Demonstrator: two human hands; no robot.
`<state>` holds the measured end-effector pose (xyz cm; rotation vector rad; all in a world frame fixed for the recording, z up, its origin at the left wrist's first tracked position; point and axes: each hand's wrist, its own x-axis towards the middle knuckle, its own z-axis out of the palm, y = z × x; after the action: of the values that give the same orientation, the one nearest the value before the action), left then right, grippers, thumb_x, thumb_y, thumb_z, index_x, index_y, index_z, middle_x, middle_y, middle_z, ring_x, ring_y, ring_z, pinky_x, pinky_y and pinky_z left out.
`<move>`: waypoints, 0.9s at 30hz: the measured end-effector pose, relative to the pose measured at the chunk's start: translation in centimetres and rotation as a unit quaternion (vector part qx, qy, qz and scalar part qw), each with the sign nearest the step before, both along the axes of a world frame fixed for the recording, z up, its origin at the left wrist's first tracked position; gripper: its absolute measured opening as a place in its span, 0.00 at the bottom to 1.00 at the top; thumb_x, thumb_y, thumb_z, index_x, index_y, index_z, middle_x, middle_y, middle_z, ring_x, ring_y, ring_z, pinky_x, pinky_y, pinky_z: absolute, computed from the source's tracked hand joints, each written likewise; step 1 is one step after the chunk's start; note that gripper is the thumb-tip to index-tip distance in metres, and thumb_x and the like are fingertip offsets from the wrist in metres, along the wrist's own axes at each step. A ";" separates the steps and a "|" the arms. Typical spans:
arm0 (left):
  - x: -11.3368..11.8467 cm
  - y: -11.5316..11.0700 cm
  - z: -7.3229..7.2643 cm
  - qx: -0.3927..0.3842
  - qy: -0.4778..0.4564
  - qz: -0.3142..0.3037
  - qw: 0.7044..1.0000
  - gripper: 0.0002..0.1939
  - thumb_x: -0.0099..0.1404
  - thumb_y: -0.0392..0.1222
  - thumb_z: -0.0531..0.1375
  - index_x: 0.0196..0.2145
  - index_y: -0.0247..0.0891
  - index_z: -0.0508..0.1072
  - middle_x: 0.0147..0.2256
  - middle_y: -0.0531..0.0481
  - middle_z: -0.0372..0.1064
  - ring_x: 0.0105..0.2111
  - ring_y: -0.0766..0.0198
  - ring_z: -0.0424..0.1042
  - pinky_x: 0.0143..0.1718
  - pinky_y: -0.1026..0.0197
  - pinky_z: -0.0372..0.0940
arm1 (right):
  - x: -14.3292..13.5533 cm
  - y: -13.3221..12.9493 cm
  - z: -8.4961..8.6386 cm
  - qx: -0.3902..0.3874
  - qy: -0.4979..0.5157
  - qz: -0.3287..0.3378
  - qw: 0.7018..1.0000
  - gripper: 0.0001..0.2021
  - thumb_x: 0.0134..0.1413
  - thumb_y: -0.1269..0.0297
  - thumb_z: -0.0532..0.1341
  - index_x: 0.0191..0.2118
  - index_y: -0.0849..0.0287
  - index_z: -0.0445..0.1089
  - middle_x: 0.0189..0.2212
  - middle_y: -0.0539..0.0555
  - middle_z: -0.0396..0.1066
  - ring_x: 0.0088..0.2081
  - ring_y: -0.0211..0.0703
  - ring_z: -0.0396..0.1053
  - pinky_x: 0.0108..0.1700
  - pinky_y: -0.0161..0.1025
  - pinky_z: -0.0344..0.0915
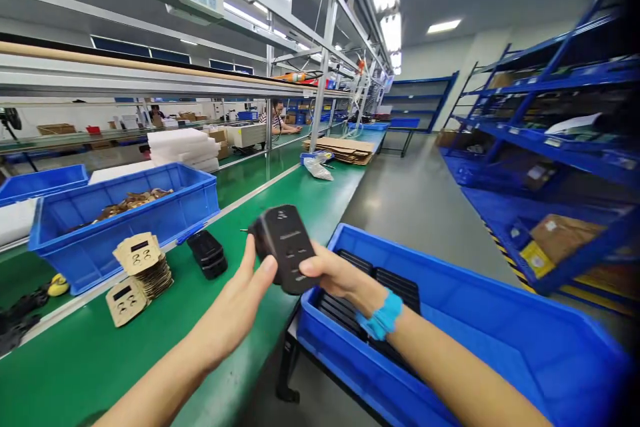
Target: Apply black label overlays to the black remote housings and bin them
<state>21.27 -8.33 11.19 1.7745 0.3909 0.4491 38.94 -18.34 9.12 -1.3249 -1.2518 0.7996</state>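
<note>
Both hands, left (235,310) and right (336,275), forearms outstretched, are clamped on a black adapter (285,247) above the green bench (150,347).

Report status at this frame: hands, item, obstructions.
Left hand and right hand both gripping black adapter above the green bench edge. Blue bin of black units at right. Nothing blocking.
</note>
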 end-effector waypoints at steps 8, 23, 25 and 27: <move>-4.4 3.0 -5.5 0.305 0.069 0.002 0.950 0.29 0.63 0.56 0.54 0.61 0.52 0.56 0.61 0.52 0.54 0.58 0.54 0.59 0.52 0.52 0.64 | 9.4 -18.6 -4.9 -0.151 -0.328 -0.312 0.879 0.55 0.32 0.62 0.64 0.66 0.65 0.34 0.63 0.69 0.42 0.62 0.66 0.40 0.61 0.61 0.37; -6.2 4.5 -19.0 0.613 0.057 -0.010 0.788 0.35 0.64 0.49 0.51 0.65 0.46 0.41 0.63 0.38 0.47 0.59 0.43 0.56 0.50 0.38 0.61 | 17.6 -29.9 -19.4 -0.386 -0.448 -0.301 0.748 0.53 0.27 0.64 0.62 0.65 0.68 0.42 0.64 0.70 0.44 0.64 0.63 0.40 0.61 0.52 0.46; -6.3 4.7 -19.0 0.614 0.055 -0.012 0.787 0.36 0.64 0.48 0.52 0.65 0.46 0.41 0.63 0.38 0.49 0.58 0.44 0.57 0.49 0.39 0.62 | 17.6 -30.3 -20.9 -0.401 -0.423 -0.338 0.739 0.50 0.33 0.61 0.61 0.65 0.67 0.42 0.66 0.68 0.39 0.65 0.63 0.34 0.62 0.53 0.43; -6.4 4.6 -19.0 0.594 0.062 -0.010 0.802 0.36 0.63 0.48 0.54 0.65 0.47 0.43 0.63 0.40 0.48 0.59 0.44 0.56 0.51 0.39 0.61 | 16.9 -30.6 -21.9 -0.419 -0.395 -0.387 0.720 0.49 0.37 0.58 0.61 0.65 0.70 0.40 0.65 0.72 0.40 0.65 0.68 0.35 0.61 0.55 0.46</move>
<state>14.85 -3.75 -7.84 3.0459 0.1533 0.6290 55.85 -48.94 -12.82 -2.8938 -0.7107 0.0962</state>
